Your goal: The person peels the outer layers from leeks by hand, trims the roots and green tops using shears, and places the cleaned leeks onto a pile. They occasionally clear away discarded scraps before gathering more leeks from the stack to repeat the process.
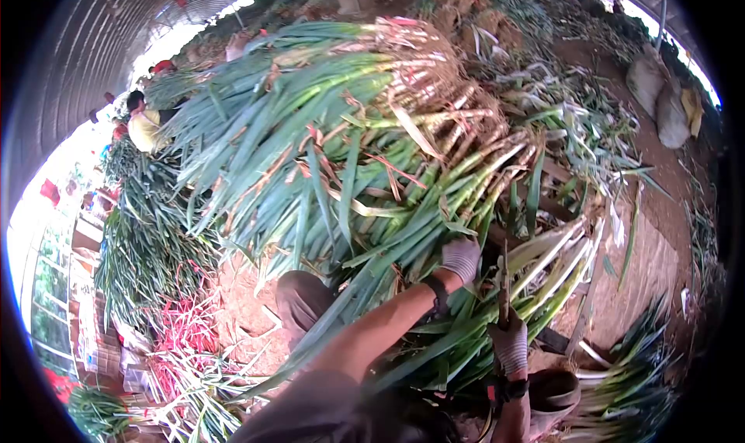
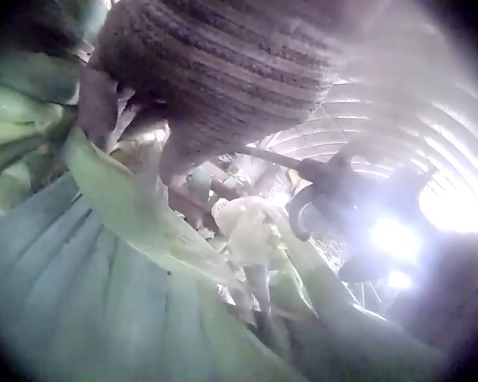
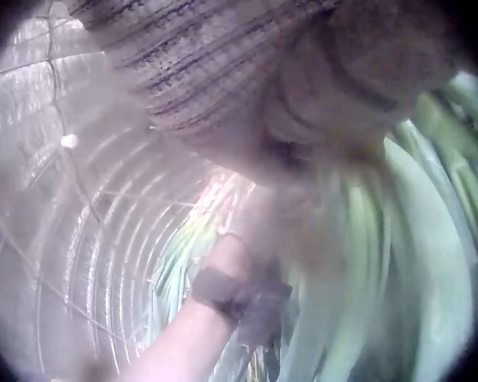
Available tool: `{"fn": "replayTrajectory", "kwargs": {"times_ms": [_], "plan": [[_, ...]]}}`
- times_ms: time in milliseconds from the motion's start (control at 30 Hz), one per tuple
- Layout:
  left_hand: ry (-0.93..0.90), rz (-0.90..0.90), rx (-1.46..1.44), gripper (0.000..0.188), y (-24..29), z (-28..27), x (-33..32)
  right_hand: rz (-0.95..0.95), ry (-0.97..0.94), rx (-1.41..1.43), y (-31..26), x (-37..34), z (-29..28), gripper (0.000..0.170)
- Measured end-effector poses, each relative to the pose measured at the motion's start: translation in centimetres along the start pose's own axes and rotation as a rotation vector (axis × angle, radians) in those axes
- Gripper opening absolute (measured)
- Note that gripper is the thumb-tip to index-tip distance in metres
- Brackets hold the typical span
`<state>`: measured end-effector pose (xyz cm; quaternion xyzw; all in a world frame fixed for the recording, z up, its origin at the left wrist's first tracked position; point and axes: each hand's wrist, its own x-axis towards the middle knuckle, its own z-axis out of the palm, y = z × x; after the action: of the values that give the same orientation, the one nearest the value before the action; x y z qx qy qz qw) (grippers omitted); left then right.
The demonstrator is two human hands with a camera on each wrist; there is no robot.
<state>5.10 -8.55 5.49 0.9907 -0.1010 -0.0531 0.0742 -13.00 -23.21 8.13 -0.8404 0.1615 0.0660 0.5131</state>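
Observation:
My left hand [image 1: 462,258], in a striped knit glove, is among the green onions at the front edge of a big heap [image 1: 310,156]. In the left wrist view its bent fingers pinch a broad green onion leaf [image 2: 135,211]. The gloved right hand [image 1: 510,348] grips the dark handle of a knife [image 1: 504,276], whose narrow blade points up and away, just right of the left hand. Beneath and beside the knife lie trimmed green onions [image 1: 555,264] with pale stems and roots to the right. The right wrist view is blurred and hides the knife.
A wooden board [image 1: 640,260] lies on the right, with more green onions [image 1: 628,389] below it. Red ties [image 1: 186,326] are strewn at left. Peeled scraps [image 1: 574,125] cover the ground behind, near filled sacks [image 1: 658,93]. Another person [image 1: 145,125] is at far left.

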Motion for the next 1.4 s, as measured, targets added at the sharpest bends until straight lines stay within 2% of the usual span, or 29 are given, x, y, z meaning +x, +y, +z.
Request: {"fn": "replayTrajectory", "kwargs": {"times_ms": [33,167,200,300,333,433,467,567,600,633,667,700,733,767,800,833,867,900,967,1033,1067,1100,1167,1267,1367,1400], "plan": [[0.056,0.014,0.061,0.016,0.2,0.5,0.4,-0.004,0.011,0.024,0.2,0.2,0.2,0.044],[-0.041,0.114,-0.068,0.019,-0.3,-0.1,0.8,-0.036,0.032,0.099,0.2,-0.5,-0.4,0.027],[0.006,0.093,-0.098,0.023,-0.3,0.6,0.8,0.000,0.032,0.103,0.8,-0.4,-0.9,0.035],[0.140,-0.029,-0.002,0.022,0.5,2.6,0.1,-0.031,0.072,0.074,-0.7,-1.6,-2.3,0.032],[0.154,-0.031,-0.059,0.025,0.2,3.0,-0.3,-0.011,0.040,-0.002,-0.1,-2.0,-2.4,0.032],[-0.028,-0.051,-0.225,0.024,-1.0,2.5,0.8,-0.005,0.011,-0.029,0.4,-3.5,-1.5,0.034],[-0.042,-0.073,-0.323,0.022,-1.6,1.9,1.4,0.020,0.017,0.083,1.4,-3.7,-0.7,0.035],[-0.018,-0.182,-0.392,0.024,-1.6,3.4,3.4,-0.044,0.025,0.074,2.6,-3.0,0.3,0.029],[-0.072,-0.144,-0.420,0.026,-1.6,2.9,3.4,-0.087,0.075,0.097,3.4,-2.2,0.3,0.026],[-0.129,-0.106,-0.447,0.028,-1.5,1.9,3.0,0.010,0.059,0.087,2.6,-1.9,-0.6,0.034],[-0.194,-0.066,-0.473,0.029,-1.1,1.2,2.2,-0.039,0.104,0.201,1.8,-2.1,-0.8,0.035],[-0.180,0.006,-0.396,0.041,-0.1,0.4,0.4,-0.080,0.157,0.316,-0.7,-2.8,-1.1,0.037],[-0.112,0.025,-0.387,0.044,0.3,1.7,-0.8,-0.065,0.114,0.175,-3.2,-4.0,-2.1,0.045],[-0.138,0.050,-0.383,0.046,1.2,2.0,-3.3,-0.095,0.111,0.060,-2.2,-4.0,-1.6,0.053],[-0.164,0.075,-0.381,0.048,2.2,1.2,-5.9,-0.055,0.068,-0.079,-3.6,-4.9,-1.8,0.056],[-0.264,0.092,-0.380,0.049,2.1,0.1,-7.6,-0.054,0.040,-0.080,-3.2,-5.4,-1.5,0.057],[-0.265,0.105,-0.392,0.051,1.6,0.7,-8.7,0.008,0.049,-0.114,-4.3,-6.3,-1.6,0.058],[-0.255,0.107,-0.404,0.053,1.1,1.3,-9.6,-0.015,0.082,-0.054,-3.9,-6.9,-1.2,0.059],[-0.181,0.062,-0.452,0.055,0.7,0.7,-10.8,-0.060,0.105,-0.058,-1.6,-8.2,0.1,0.063],[-0.077,0.159,-0.474,0.052,-0.6,2.3,-10.5,0.113,-0.034,-0.056,-1.9,-10.1,0.3,0.064],[-0.069,0.130,-0.526,0.056,-0.9,2.7,-10.1,0.137,0.001,-0.048,-1.7,-10.9,0.6,0.063],[-0.093,0.102,-0.505,0.059,-0.9,2.3,-9.8,0.060,0.103,-0.040,-1.2,-11.4,1.1,0.061],[-0.185,0.073,-0.457,0.066,-0.7,1.4,-9.4,0.101,0.090,-0.057,-0.4,-11.9,1.4,0.057],[-0.166,0.071,-0.472,0.059,-0.5,2.0,-9.6,0.103,0.012,-0.049,-1.1,-12.4,1.7,0.052],[-0.215,0.080,-0.459,0.052,-0.6,1.4,-9.5,0.087,0.043,-0.075,-0.6,-11.9,2.4,0.049],[-0.219,0.091,-0.463,0.049,-0.5,1.4,-9.5,0.143,0.030,-0.097,-1.3,-11.4,2.3,0.049]]}}
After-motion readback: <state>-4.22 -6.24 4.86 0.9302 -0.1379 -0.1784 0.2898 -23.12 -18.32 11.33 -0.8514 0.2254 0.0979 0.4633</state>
